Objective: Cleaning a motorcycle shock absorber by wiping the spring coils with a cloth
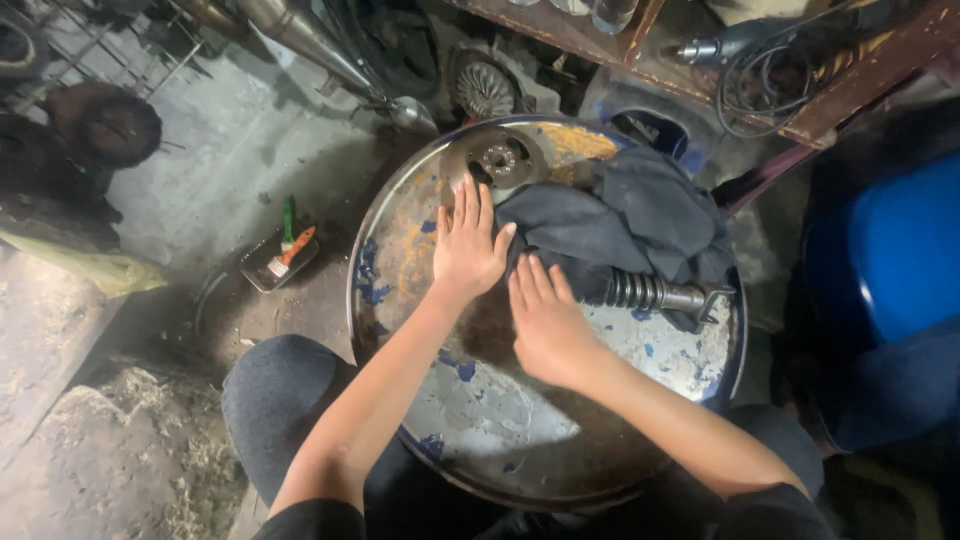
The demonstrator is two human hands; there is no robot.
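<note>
Cloth: dark grey cloth [620, 215] lies bunched on the far half of the round drum top [520, 420], draped over one end of a coiled-spring part.
Left hand: left hand [466, 243] lies flat, palm down, fingers straight and slightly spread; its thumb touches the near-left edge of the cloth, and it grips nothing.
Right hand: right hand [545, 325] rests palm down just beside the left one, fingers extended and close together, the tips at the lower edge of the cloth; whether they press on the fabric or only on the metal is hard to tell from this angle.
Spring part: shock-absorber-like piece [655, 293] with a metal coil sticks out from under the cloth toward the right rim.
Toothed disc: round gear-like metal piece [503, 158] sits at the far edge of the drum top, just beyond the left fingertips.
Surface: drum top is bare, rusty metal with flecks of blue paint (most of them near the left rim and the right side).
Knees: dark trousers flank the drum's near edge.
Floor, left: small flat tray [278, 260] holding green and orange-handled tools, well apart from the drum.
Right side: blue barrel [895, 250] stands near.
</note>
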